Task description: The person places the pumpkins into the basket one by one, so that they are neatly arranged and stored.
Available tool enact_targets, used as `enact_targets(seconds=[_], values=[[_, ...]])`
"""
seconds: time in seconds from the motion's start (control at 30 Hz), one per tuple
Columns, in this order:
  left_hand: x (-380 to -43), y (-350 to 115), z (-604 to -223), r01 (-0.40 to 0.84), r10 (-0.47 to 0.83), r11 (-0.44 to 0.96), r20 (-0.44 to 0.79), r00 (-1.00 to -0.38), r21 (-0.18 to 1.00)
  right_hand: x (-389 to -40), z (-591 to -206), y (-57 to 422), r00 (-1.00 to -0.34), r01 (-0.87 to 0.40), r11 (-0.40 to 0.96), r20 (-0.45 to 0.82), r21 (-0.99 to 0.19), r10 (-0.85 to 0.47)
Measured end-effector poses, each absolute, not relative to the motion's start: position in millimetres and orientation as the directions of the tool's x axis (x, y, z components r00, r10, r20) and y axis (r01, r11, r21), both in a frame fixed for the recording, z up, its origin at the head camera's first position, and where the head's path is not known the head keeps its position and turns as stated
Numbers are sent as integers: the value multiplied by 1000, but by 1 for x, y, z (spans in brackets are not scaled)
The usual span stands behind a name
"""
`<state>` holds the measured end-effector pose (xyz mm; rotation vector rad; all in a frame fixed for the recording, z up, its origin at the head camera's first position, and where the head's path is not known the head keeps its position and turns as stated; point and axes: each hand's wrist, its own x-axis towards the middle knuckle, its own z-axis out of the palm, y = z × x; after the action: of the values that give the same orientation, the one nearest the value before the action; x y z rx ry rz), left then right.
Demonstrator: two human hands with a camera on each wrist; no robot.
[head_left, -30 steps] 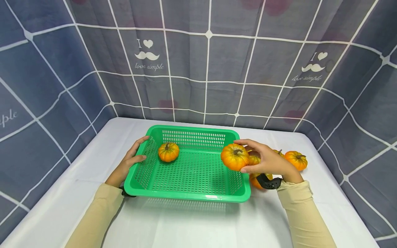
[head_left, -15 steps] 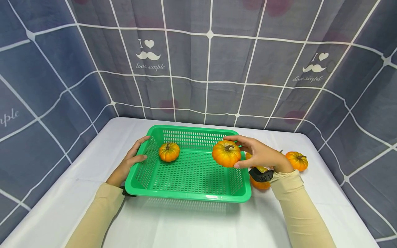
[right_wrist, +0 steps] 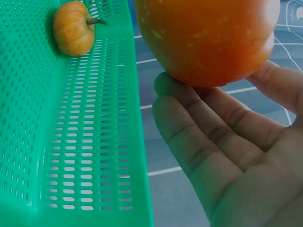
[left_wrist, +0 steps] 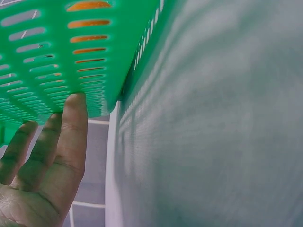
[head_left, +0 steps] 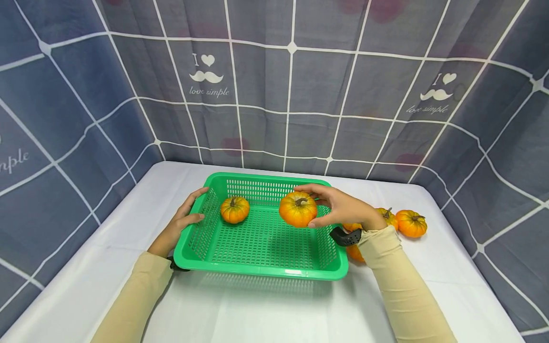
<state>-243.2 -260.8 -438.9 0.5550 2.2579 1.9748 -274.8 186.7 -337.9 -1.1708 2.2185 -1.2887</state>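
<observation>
My right hand (head_left: 340, 207) holds a small orange pumpkin (head_left: 298, 209) between thumb and fingers, above the right half of a green plastic basket (head_left: 260, 273). That pumpkin (right_wrist: 208, 38) looms large in the right wrist view, with the lower fingers stretched out beneath it. At the basket's left side, my left hand (head_left: 181, 224) grips the wall, thumb over the rim. In the left wrist view, its fingers (left_wrist: 73, 127) lie against the slotted outer wall. A second pumpkin (head_left: 235, 210) sits inside the basket, in the left part.
Right of the basket, several more pumpkins lie on the white-covered table (head_left: 240, 309), one (head_left: 411, 224) farthest right and others partly behind the right hand and wrist. A grey checked curtain (head_left: 266, 95) stands behind and along both sides.
My right hand has carried its pumpkin leftward, from the basket's right rim to over its interior. The left hand and the basket have stayed in place.
</observation>
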Motion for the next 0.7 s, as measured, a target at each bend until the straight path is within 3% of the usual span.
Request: enact_targets(seconds=[0.7], values=[[-245,-261,-439,228,328,109,181,-927,967,-296,-348,150,-612,-503,333,57,-798,-789]])
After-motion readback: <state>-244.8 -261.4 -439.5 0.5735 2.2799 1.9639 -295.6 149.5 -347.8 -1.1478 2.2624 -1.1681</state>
